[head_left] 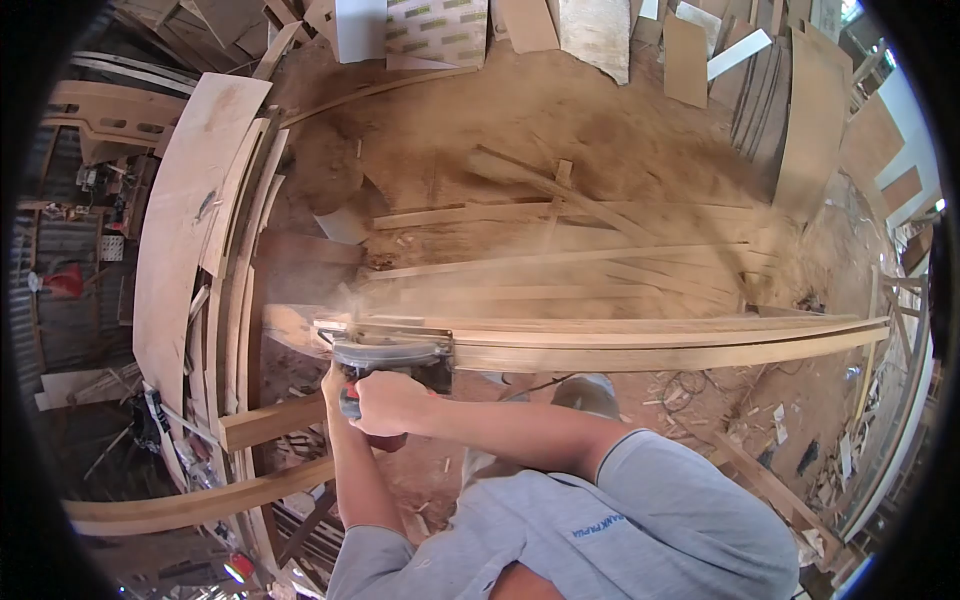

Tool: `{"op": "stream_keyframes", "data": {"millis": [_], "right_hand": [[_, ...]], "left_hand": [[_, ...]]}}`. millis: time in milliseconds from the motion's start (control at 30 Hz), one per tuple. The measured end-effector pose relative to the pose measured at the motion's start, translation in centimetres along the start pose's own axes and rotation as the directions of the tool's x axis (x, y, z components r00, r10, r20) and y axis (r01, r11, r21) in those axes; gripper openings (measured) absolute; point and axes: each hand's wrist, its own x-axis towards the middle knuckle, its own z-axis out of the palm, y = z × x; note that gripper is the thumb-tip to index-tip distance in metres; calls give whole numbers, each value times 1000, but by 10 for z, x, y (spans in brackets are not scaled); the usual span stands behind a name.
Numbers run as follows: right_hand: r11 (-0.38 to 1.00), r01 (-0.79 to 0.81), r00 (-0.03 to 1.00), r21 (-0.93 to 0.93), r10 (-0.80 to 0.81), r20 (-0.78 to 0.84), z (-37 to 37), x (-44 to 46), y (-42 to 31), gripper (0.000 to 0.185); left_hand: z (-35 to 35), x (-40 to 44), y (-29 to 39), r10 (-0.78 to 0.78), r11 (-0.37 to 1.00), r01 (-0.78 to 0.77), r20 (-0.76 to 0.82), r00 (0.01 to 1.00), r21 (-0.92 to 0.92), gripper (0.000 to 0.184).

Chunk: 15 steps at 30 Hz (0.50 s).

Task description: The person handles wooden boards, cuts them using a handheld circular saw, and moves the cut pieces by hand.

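My right hand (395, 402) is wrapped round the handle of a circular saw (395, 352). The saw's base rests on the near end of a long wooden board (640, 350), which stretches away to the right. Pale sawdust sprays up from the saw's left end. Close against that end is my left hand (334, 380), at the board's edge; its fingers are mostly hidden by the saw and dust, so its grip is unclear. The blade is out of sight under the guard.
Large sheets of plywood (195, 230) and planks lean on the left. Two thick beams, one a curved beam (200, 507), jut in at lower left. Loose timber strips (560, 212) lie on the dusty floor beyond the board. Wood scraps and a cable (690, 390) lie at right.
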Motion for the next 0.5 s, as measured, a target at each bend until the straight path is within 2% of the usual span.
{"op": "stream_keyframes", "data": {"millis": [300,500], "right_hand": [[995,53,997,84,-48,-56,-3,-1,2,41],[997,39,999,62,-38,-23,-3,5,2,44]], "left_hand": [[-3,1,3,-30,989,33,19,999,-141,40],[-3,9,-4,-15,974,25,46,999,-227,38]]}}
